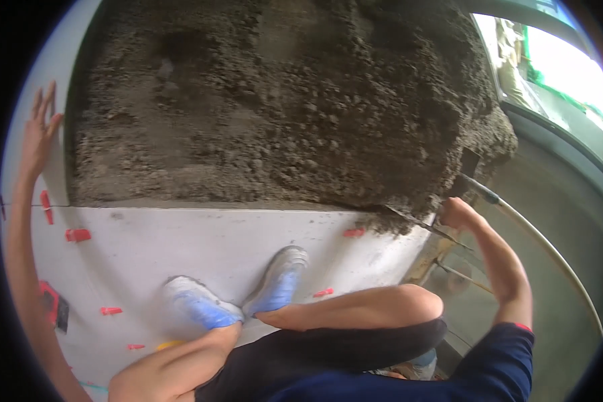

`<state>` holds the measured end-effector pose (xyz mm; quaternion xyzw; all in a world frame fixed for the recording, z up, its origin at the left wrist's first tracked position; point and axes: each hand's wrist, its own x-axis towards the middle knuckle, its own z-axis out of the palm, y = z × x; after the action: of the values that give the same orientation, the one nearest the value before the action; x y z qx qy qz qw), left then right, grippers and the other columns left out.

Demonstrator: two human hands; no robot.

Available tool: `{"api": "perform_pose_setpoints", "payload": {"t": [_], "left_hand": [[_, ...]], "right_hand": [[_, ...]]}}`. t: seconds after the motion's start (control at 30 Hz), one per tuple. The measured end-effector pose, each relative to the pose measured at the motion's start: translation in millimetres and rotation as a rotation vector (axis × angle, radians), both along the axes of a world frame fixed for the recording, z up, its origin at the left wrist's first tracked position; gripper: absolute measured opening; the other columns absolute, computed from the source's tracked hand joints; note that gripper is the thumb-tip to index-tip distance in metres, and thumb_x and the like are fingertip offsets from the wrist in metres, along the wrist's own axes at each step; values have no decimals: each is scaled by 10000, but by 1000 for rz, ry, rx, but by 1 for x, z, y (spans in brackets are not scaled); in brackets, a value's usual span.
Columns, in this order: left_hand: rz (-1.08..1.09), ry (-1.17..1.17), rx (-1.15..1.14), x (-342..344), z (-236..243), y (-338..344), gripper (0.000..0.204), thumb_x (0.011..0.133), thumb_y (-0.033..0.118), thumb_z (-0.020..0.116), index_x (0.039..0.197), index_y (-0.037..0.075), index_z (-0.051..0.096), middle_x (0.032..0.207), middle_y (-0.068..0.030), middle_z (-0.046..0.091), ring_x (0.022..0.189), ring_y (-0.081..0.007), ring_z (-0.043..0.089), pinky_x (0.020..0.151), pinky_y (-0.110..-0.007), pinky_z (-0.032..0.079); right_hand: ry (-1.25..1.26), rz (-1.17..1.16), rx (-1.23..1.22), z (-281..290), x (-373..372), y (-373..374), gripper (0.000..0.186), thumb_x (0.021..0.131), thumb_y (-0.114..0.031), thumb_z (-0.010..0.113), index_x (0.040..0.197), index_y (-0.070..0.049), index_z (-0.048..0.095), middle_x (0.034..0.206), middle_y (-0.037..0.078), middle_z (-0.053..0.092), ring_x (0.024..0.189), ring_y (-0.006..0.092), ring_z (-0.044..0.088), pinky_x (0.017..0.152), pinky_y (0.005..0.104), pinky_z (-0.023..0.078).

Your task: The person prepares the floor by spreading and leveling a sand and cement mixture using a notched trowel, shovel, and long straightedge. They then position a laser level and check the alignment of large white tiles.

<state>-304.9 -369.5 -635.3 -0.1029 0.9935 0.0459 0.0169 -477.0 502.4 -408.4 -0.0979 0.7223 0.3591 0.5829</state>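
Observation:
My left hand (41, 134) rests with fingers spread on a pale slab at the far left, beside the mortar edge. At the right, my right hand (459, 213) is closed in a fist around what seems to be a trowel's handle, which the fingers hide. The thin metal blade of the trowel (430, 229) shows nearly edge-on, at the border of the rough grey-brown mortar bed (248, 127). Crumbs of mortar hang over the near white tile (214, 238) by the blade.
My covered shoes (275, 285) stand on the white tile. Red wedges (78, 235) dot its joints, and a red-and-black tool (53, 307) lies left. A long pale pole (549, 248) runs from the mortar's right end past my right arm. A window frame (556, 130) borders the right.

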Motion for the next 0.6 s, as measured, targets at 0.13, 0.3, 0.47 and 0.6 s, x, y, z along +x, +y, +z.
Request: {"api": "perform_pose_setpoints", "payload": {"t": [0.13,0.3,0.47,0.6], "left_hand": [[43,-37,62,-15,26,35,607,841,321,558,1381,313,280,1427,-187,233,1164,-401,437,961,-449,371],[147,-186,-42,-20,48,53,649,858,425,508,1411,292,197,1457,-174,163,1332,-312,215,1000,-561,247],[241,-243,35,-17,63,64,613,859,464,492,1396,327,232,1481,-103,120,1367,-251,119,1023,-559,199],[248,-199,87,-12,56,61,593,862,474,482,1389,335,249,1483,-88,121,1367,-248,119,1036,-563,163]], "right_hand": [[174,-197,-368,-7,13,-111,296,677,-207,579,885,1,610,855,235,613,853,379,592,742,424,486],[-42,-310,-750,-79,25,-327,245,662,-171,557,807,24,587,804,251,602,801,392,587,701,442,470],[-302,-131,-1096,-118,61,-490,215,671,-172,518,753,20,569,695,217,585,694,373,580,641,445,463],[-367,160,-1145,-162,79,-459,198,717,-170,496,733,0,596,725,221,591,712,381,581,662,461,478]]}}
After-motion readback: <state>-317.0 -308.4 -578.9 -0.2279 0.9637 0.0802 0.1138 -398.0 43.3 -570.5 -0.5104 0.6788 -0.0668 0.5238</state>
